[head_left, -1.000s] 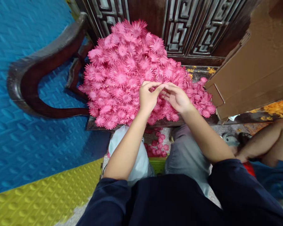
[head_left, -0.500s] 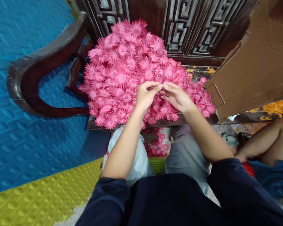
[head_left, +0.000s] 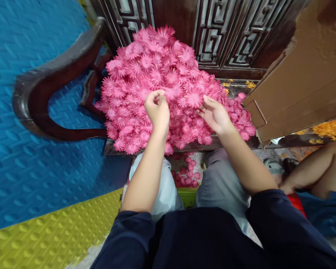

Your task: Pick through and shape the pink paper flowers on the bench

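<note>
A large heap of pink artificial flowers [head_left: 145, 61] lies on a dark wooden seat in front of me. My right hand [head_left: 217, 114] is over the right part of the heap, its thumb and forefinger closed at the edge of one pink flower [head_left: 194, 98]; its other fingers are loosely bent. To the left, my left hand [head_left: 158, 110] is above the middle of the heap, fingers curled in to the thumb. Whether anything is pinched there is hidden against the pink petals. The two hands are apart.
A curved dark wooden armrest [head_left: 30, 101] borders the heap at left, a carved wooden back [head_left: 212, 33] behind. An upright cardboard sheet [head_left: 302, 78] stands at right, near orange flowers [head_left: 330, 129]. Another person's arm [head_left: 310, 164] is at lower right. More pink flowers [head_left: 189, 173] lie below.
My hands were together at the fingertips and have parted. The left has moved left with its fingers curled; the right has shifted slightly right, a pink flower now showing at its fingertips.
</note>
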